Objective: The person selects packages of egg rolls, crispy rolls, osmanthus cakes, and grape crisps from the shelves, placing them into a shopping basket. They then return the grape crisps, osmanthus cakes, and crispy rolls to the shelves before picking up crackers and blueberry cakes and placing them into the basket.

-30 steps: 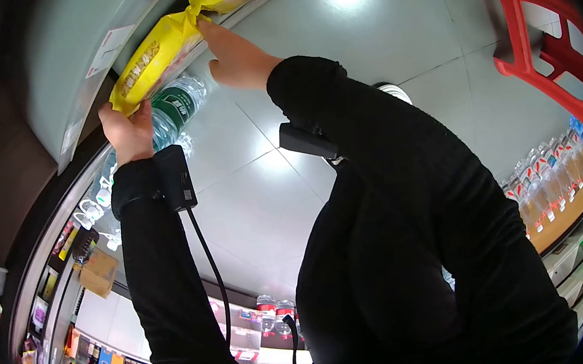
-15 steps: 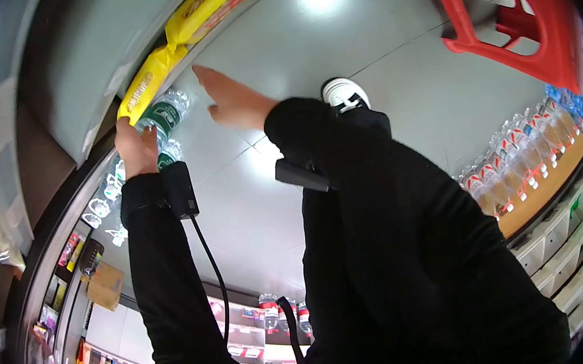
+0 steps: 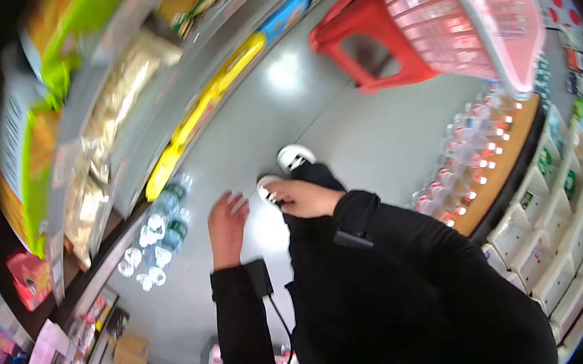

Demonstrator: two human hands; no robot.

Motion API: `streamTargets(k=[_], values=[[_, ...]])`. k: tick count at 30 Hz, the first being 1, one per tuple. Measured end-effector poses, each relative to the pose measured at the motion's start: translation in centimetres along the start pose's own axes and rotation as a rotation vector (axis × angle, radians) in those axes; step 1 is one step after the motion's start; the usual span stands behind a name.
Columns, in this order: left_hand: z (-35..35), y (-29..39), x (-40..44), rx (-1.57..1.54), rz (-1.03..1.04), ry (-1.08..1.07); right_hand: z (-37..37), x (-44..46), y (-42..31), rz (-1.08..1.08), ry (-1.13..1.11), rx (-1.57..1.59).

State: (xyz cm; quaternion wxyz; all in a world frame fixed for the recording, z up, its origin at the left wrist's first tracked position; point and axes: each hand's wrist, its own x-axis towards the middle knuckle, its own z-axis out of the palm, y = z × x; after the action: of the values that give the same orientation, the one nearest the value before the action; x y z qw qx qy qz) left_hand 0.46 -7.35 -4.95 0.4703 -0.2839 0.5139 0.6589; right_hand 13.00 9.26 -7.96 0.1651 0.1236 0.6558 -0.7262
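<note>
In the head view, we have both hands raised over the grey tiled floor [image 3: 358, 130]. Our left hand [image 3: 228, 230] has its fingers spread apart and points up; nearest to it on the left are the clear plastic bottles with green labels and white carry handles [image 3: 171, 195], grouped on the floor. Our right hand [image 3: 308, 198] reaches across with fingers loosely extended, a little blurred, in front of one of our white-and-black shoes [image 3: 295, 156]. The two hands are near each other but apart.

The long, shiny yellow plastic packets [image 3: 206, 109] lie in a row along the bottom shelf edge, above and left of our hands, well apart from them. A blue packet [image 3: 285, 15] continues that row. To the upper right we see a red plastic stool [image 3: 404, 62] and a pink plastic basket [image 3: 479, 21] overlapping it. Below these, clear plastic bottles with red caps or labels [image 3: 462, 146] line a wood-coloured board [image 3: 494, 172].
</note>
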Motion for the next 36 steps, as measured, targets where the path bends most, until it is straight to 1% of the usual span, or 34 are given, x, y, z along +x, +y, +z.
streamTargets(k=[2,3,4,8,10,13,18,22,25,26,28,29,30,31,32,33,34,35,36], values=[[3.2,-0.9,-2.9,0.054,-0.034,-0.068,-3.6,-4.0,-4.4,0.247,-0.03,0.029],[4.6,-1.2,-4.0,0.102,-0.039,-0.109,-4.8,-6.0,-5.1,0.258,0.029,0.114],[6.0,-1.5,-5.0,0.157,-0.047,-0.14,-6.0,-7.9,-5.4,0.266,0.075,0.124],[9.4,-1.7,-6.9,0.185,-0.088,-0.215,-9.6,-15.5,-7.2,0.211,0.364,0.164],[10.1,-0.7,-7.2,0.257,-0.082,-0.223,-10.7,-18.8,-8.7,0.168,0.478,0.08],[11.0,1.5,-6.9,0.371,-0.005,-0.246,-11.8,-22.6,-12.5,0.134,0.601,0.054],[14.1,4.7,-7.2,0.469,0.104,-0.185,-14.2,-25.6,-17.3,0.14,0.627,0.112],[18.6,4.0,-7.9,0.466,0.15,-0.147,-18.2,-26.4,-19.7,0.069,0.593,-0.037],[24.0,1.9,-8.5,0.552,0.13,-0.179,-23.4,-26.8,-22.1,0.034,0.49,-0.113],[26.3,1.2,-9.0,0.539,0.133,-0.149,-25.6,-27.1,-22.9,0.032,0.457,-0.109],[32.1,0.5,-10.6,0.644,0.235,-0.313,-30.3,-28.1,-24.9,-0.033,0.431,-0.373],[35.2,0.4,-11.4,0.643,0.236,-0.298,-32.7,-28.5,-25.9,-0.028,0.464,-0.418],[38.4,0.4,-12.4,0.63,0.289,-0.412,-35.2,-28.8,-26.9,-0.046,0.527,-0.561],[41.6,0.5,-13.1,0.614,0.338,-0.533,-38.0,-29.1,-27.0,-0.051,0.601,-0.623],[44.7,0.5,-13.5,0.609,0.33,-0.54,-40.9,-28.9,-27.2,-0.033,0.658,-0.633],[47.8,0.5,-13.7,0.552,0.379,-0.639,-44.1,-28.5,-27.3,-0.048,0.69,-0.669],[50.7,0.1,-13.5,0.489,0.425,-0.735,-47.2,-27.9,-27.0,0.041,0.721,-0.716],[53.6,-0.5,-13.0,0.461,0.47,-0.694,-50.5,-27.3,-25.6,-0.075,0.747,-0.821],[56.4,-1.2,-12.2,0.439,0.517,-0.647,-52.8,-26.6,-25.6,-0.007,0.742,-0.865]])
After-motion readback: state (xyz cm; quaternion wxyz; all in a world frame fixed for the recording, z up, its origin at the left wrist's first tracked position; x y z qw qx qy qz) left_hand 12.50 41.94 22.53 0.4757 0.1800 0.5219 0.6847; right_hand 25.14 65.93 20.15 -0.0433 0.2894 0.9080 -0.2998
